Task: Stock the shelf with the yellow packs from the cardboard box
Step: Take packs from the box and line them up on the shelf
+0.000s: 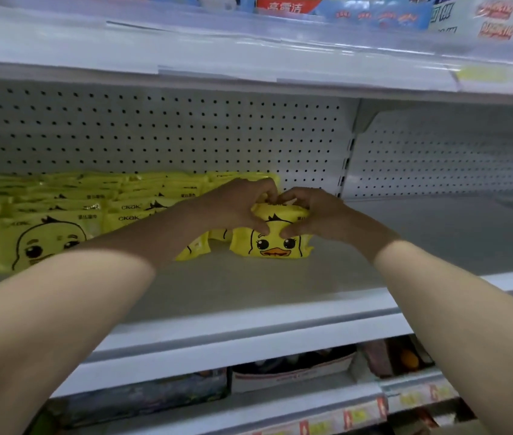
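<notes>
A yellow pack [272, 244] printed with a duck face stands upright on the white shelf [248, 287], near its middle. My left hand [236, 205] grips its left top edge, thumb on the front and fingers over the top. My right hand [311, 213] grips the right top edge the same way. Rows of several more yellow packs [70, 211] fill the shelf to the left, back to the pegboard wall. Another yellow pack [194, 248] stands just left of the held one, partly hidden by my left wrist. The cardboard box is out of view.
Bare shelf surface lies in front of and to the right of the held pack. A shelf upright [347, 158] divides the pegboard back. The shelf above [248, 64] overhangs with blue and red goods on top. Lower shelves hold dark boxes [292, 368] and price tags.
</notes>
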A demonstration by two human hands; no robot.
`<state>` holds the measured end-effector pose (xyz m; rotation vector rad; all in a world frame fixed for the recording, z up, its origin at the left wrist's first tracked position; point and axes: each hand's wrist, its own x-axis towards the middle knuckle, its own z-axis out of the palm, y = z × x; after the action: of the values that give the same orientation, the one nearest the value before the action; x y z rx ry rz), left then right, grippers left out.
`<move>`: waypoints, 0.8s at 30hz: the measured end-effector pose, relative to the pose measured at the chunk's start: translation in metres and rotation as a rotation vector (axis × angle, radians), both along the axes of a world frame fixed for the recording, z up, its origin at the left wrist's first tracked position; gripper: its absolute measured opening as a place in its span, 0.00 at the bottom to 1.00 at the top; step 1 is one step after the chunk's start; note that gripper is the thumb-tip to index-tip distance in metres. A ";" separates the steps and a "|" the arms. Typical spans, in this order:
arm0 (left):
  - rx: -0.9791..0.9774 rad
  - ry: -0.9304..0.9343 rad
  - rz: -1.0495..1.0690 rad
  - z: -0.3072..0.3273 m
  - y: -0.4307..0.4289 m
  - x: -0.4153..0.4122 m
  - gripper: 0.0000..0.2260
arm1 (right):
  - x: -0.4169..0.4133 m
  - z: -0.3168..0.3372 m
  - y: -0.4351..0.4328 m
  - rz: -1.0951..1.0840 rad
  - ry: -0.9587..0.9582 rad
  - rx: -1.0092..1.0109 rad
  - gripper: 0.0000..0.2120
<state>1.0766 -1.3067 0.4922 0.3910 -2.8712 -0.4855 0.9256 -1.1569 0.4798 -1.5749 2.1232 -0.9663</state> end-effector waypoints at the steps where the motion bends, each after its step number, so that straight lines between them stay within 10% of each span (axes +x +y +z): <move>1: -0.036 0.003 0.021 -0.001 -0.004 0.002 0.25 | 0.001 0.000 -0.003 -0.001 0.019 -0.017 0.27; 24: -0.391 -0.089 0.143 0.007 -0.030 0.022 0.28 | 0.025 -0.020 -0.041 -0.296 0.258 -0.172 0.23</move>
<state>1.0982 -1.3363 0.4987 0.5523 -2.8995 0.1220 0.9501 -1.1975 0.4596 -1.5646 2.5680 -1.1155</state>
